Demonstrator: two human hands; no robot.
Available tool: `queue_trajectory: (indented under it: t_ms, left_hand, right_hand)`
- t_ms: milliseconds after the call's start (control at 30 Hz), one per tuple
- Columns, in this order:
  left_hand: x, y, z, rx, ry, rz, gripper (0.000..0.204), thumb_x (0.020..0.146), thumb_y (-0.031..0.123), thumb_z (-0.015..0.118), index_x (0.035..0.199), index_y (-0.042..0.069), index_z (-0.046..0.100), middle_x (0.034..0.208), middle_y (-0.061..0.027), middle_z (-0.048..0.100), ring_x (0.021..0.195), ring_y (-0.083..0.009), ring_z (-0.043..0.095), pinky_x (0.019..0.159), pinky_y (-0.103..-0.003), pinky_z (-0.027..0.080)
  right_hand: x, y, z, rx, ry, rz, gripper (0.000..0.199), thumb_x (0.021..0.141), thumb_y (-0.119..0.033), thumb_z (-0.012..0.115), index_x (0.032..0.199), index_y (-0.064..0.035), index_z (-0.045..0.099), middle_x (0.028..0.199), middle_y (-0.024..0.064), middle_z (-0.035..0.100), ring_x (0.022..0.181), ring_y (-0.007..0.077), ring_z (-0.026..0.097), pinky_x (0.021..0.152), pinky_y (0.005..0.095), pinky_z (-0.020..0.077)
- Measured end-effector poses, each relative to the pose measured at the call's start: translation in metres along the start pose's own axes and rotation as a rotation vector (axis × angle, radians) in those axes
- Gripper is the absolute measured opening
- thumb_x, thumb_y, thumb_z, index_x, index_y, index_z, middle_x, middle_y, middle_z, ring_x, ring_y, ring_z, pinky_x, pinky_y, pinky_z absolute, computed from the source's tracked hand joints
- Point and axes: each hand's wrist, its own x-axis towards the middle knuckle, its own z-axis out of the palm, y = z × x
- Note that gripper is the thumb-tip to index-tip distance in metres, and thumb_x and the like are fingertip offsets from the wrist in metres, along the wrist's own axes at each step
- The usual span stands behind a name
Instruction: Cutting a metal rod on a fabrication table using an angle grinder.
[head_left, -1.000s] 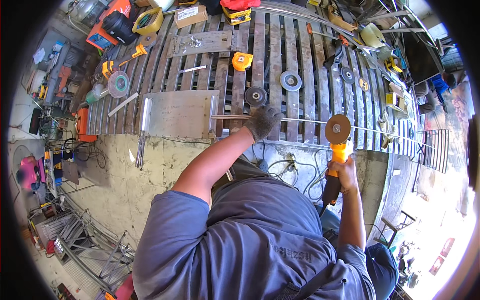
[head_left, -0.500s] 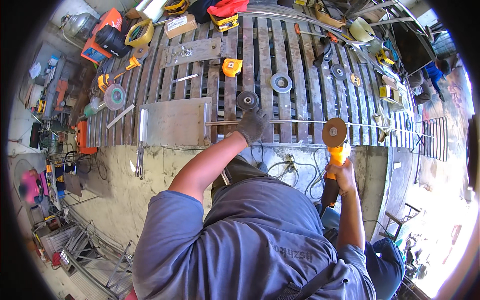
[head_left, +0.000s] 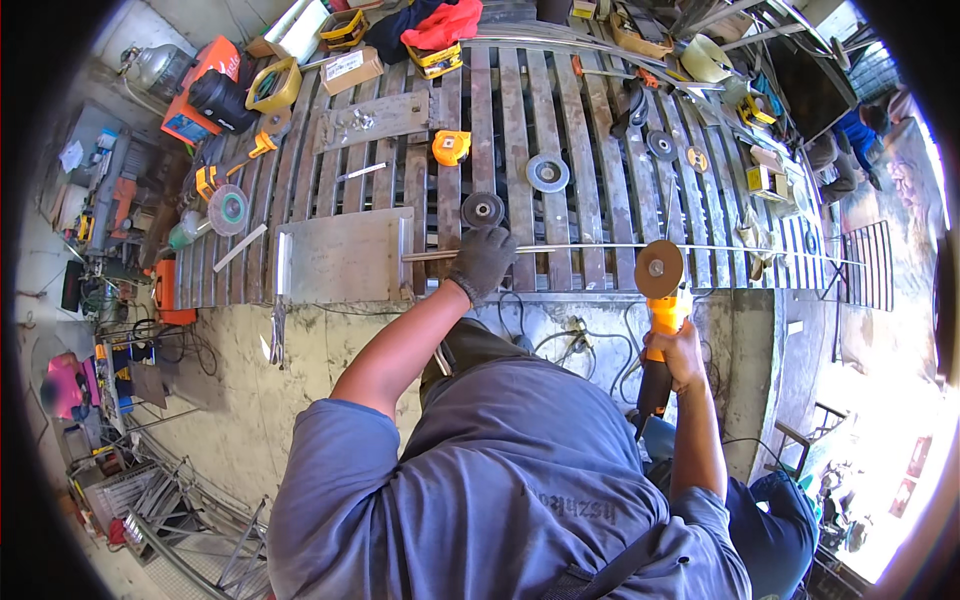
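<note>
1. Two hands are at work over a slatted metal table (head_left: 590, 150) seen from above.
2. Left hand (head_left: 482, 262): wears a dark grey work glove and presses down, fingers closed, on a long thin metal rod (head_left: 600, 247) that lies across the slats near the table's front edge.
3. The thin rod runs from just right of a flat rectangular steel plate (head_left: 345, 255) out past the right side of the table; the gloved hand covers it near its left end.
4. Right hand (head_left: 682, 352): bare, wrapped fully around the body of an orange and black angle grinder (head_left: 660, 335), which is held below the table's front edge.
5. The grinder's round brown cutting disc (head_left: 659, 269) sits at the rod, well to the right of the gloved hand; whether the disc touches the rod cannot be told.
6. Loose items on the slats behind the rod:
   - a dark round flap disc (head_left: 483, 210), just beyond the gloved hand;
   - a grey round grinding disc (head_left: 547, 172), further back and to the right;
   - an orange tape measure (head_left: 450, 147), behind the flap disc.
7. A green-faced round disc (head_left: 228, 209) lies at the table's left end.
8. Black cables (head_left: 560, 340) hang against the table's front face between the two forearms.
</note>
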Motion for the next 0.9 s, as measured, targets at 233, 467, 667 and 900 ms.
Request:
queue_trajectory:
  t_ms: [233,467,667,900]
  left_hand:
    - [-0.018,-0.021,0.018,0.062,0.059,0.038,0.027,0.094,0.019,0.067,0.119,0.012,0.076,0.121,-0.0099,0.070,0.123,-0.0334,0.065,0.104,-0.051,0.052]
    - [-0.014,-0.025,0.030,-0.144,0.133,0.044,0.034,0.090,0.010,0.069,0.123,0.010,0.079,0.122,-0.0114,0.073,0.122,-0.0328,0.067,0.111,-0.050,0.050]
    - [-0.002,-0.031,0.031,-0.166,0.232,0.139,0.030,0.087,0.009,0.070,0.116,0.010,0.079,0.105,-0.0081,0.071,0.112,-0.0299,0.070,0.100,-0.048,0.055]
    - [0.006,-0.030,0.040,-0.127,0.127,0.129,0.009,0.084,0.012,0.073,0.092,0.017,0.072,0.095,-0.0047,0.066,0.104,-0.0291,0.065,0.096,-0.047,0.053]
  right_hand:
    - [-0.003,0.004,-0.009,0.020,0.018,-0.024,0.036,0.081,0.002,0.075,0.115,0.0024,0.063,0.086,0.0094,0.067,0.062,0.0227,0.072,0.056,0.0378,0.0608]
    - [-0.002,0.005,-0.012,-0.011,0.028,0.001,0.035,0.082,0.000,0.074,0.115,0.0026,0.063,0.084,0.0099,0.067,0.061,0.0224,0.071,0.056,0.0373,0.0609]
    - [0.002,-0.003,-0.007,-0.035,0.012,-0.010,0.032,0.082,-0.002,0.073,0.113,0.0023,0.064,0.082,0.0101,0.068,0.060,0.0229,0.071,0.056,0.0368,0.0611]
    - [0.008,-0.015,0.010,-0.118,-0.009,-0.016,0.030,0.081,-0.003,0.074,0.110,0.0019,0.066,0.084,0.0101,0.068,0.061,0.0233,0.071,0.056,0.0375,0.0608]
